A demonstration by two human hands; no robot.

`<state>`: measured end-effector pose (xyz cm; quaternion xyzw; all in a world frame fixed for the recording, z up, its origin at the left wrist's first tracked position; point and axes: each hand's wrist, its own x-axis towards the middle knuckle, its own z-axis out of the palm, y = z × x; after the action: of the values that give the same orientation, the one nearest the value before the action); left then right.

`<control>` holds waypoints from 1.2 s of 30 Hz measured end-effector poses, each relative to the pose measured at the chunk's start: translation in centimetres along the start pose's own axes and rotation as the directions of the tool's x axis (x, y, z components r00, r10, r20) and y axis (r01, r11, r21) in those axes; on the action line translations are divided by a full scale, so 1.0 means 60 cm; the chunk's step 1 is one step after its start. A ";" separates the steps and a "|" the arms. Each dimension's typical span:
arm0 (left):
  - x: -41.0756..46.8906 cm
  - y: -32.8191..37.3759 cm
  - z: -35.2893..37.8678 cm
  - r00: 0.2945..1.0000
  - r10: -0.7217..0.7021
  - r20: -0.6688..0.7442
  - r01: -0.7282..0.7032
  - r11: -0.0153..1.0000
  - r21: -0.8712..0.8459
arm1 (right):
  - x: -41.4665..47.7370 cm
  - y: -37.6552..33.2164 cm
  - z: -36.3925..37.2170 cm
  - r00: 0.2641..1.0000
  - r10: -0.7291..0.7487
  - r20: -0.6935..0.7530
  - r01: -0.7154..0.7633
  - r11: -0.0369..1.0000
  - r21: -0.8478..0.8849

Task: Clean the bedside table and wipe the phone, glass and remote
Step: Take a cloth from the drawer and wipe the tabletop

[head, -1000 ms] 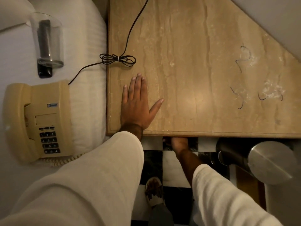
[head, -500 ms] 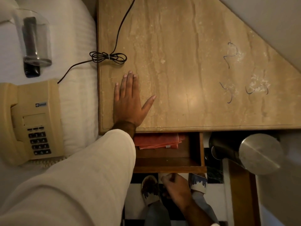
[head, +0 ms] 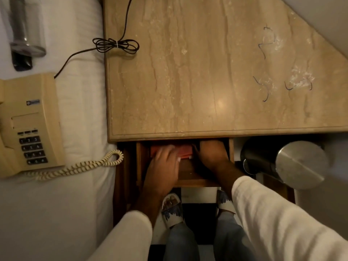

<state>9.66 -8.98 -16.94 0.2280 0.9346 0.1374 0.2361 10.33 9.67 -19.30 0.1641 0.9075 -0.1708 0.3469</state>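
The beige marble bedside table (head: 197, 72) carries pen scribbles and white smudges (head: 293, 80) at its right. Under its front edge the wooden drawer (head: 188, 180) is pulled out, with a folded red cloth (head: 183, 150) inside. My left hand (head: 163, 166) and my right hand (head: 211, 157) both reach into the drawer at the cloth; blur hides whether either grips it. On the white bed (head: 79, 102) to the left lie a beige phone (head: 26, 125), a glass (head: 26, 29) on its side and a black remote (head: 20, 62) under it.
A bundled black cable (head: 115, 45) lies at the table's left edge and runs to the phone. A coiled handset cord (head: 84, 166) hangs near the bed edge. A steel bin (head: 299, 164) stands right of the drawer. My sandalled feet (head: 172, 210) are below.
My left hand left the tabletop and went down into the drawer. My right hand rose from the drawer front into the drawer beside it.
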 end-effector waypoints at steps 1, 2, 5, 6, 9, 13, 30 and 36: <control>0.022 -0.008 0.008 0.992 -0.106 0.062 0.101 0.992 0.080 | 0.007 0.001 0.004 1.000 -0.009 -0.002 0.009 0.999 0.033; 0.046 -0.016 0.012 0.981 -0.163 0.103 0.143 0.974 0.178 | 0.014 0.001 0.004 1.000 0.001 -0.010 0.000 0.994 0.109; 0.102 -0.027 0.009 0.951 -0.195 0.241 0.108 0.937 0.331 | 0.021 -0.001 0.002 0.999 0.042 0.007 -0.043 0.970 0.240; 0.112 -0.030 0.005 0.945 -0.200 0.259 0.108 0.938 0.330 | 0.017 -0.002 0.000 0.999 0.039 0.019 -0.043 0.972 0.232; 0.109 -0.027 -0.013 0.934 -0.233 0.270 0.164 0.953 0.254 | -0.019 -0.007 -0.026 0.998 -0.008 0.063 -0.009 0.962 0.273; 0.043 -0.011 -0.080 0.917 -0.141 0.373 0.179 0.981 -0.071 | -0.096 0.010 -0.088 0.988 -0.098 0.121 0.025 0.868 0.497; 0.182 0.027 -0.234 0.818 -0.409 -0.403 0.247 0.884 -0.396 | -0.018 0.018 -0.270 0.764 0.174 -0.622 0.219 0.837 0.502; -0.127 0.076 -0.082 0.399 -0.914 0.065 0.526 0.170 -0.833 | -0.239 0.040 -0.053 0.576 0.783 0.233 -0.221 -0.125 0.967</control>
<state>14.79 -9.52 -8.20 -0.4263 0.7918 0.4223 0.1137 19.62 10.58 -7.69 0.7253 0.4683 -0.5042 -0.0205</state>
